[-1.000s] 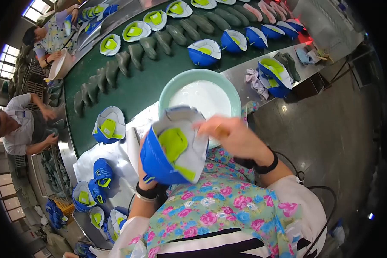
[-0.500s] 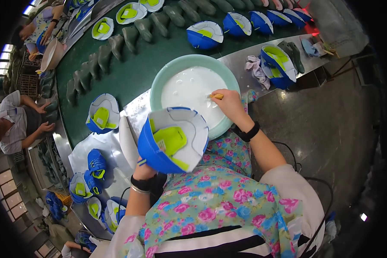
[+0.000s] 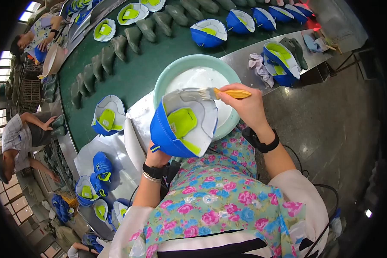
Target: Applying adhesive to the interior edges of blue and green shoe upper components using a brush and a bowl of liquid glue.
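Observation:
My left hand (image 3: 158, 155) grips a blue shoe upper (image 3: 171, 136) from beneath, its white inside and lime-green tongue turned up toward me. Closed around the yellow handle of a brush (image 3: 234, 93) is my right hand (image 3: 247, 107). The brush's wet bristles touch the white inner edge of the upper at its far side. Just behind the upper stands a pale green basin (image 3: 167, 71) with white liquid in it; the upper and my right hand cover part of it.
A green conveyor belt (image 3: 137, 71) carries dark shoe lasts (image 3: 120, 46) and more blue uppers (image 3: 208, 33). Another upper (image 3: 281, 62) and a crumpled cloth (image 3: 260, 69) lie on the metal ledge to the right. Blue shoes (image 3: 102, 167) sit at left. A co-worker (image 3: 21, 135) sits across the belt.
My right hand has lifted the brush out of the basin's liquid and brought it onto the upper's edge. The upper has moved slightly up and right. The co-worker across has shifted their arms.

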{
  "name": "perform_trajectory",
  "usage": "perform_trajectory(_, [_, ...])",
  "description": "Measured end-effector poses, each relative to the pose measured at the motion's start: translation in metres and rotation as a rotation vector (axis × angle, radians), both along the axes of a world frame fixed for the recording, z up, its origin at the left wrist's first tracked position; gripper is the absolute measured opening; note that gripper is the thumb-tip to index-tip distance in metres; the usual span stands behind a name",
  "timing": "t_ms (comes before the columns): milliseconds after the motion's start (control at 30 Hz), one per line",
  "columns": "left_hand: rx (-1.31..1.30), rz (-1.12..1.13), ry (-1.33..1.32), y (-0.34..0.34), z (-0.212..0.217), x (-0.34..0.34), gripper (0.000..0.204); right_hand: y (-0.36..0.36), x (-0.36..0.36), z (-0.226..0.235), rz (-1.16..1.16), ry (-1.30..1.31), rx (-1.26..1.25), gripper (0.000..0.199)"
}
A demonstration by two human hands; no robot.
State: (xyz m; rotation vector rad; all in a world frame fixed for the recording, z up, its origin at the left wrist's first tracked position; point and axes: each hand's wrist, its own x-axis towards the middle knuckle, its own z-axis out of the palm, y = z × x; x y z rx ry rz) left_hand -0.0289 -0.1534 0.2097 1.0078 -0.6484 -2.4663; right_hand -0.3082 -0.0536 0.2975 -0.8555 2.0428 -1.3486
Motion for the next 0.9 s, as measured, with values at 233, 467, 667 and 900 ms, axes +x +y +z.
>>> perform_trajectory(233, [-0.002,0.140,0.186,-0.008,-0.002,-0.007,0.041,0.027,0.039,0.018,-0.020,-0.369,0.017,0.017])
perform_trajectory(467, [-0.205,0.179,0.103,-0.010,0.004,-0.019,0.035,0.032,0.040,0.030,0.091,-0.301,-0.026,0.015])
perform_trajectory(667, [0.050,0.147,0.118,-0.017,0.027,-0.024,0.034,0.013,-0.009,0.026,0.055,-0.054,-0.088,0.011])
perform_trajectory(900, [0.669,-0.269,0.124,-0.002,0.041,-0.044,0.029,-0.019,-0.004,0.075,0.768,-0.054,-0.369,0.018])
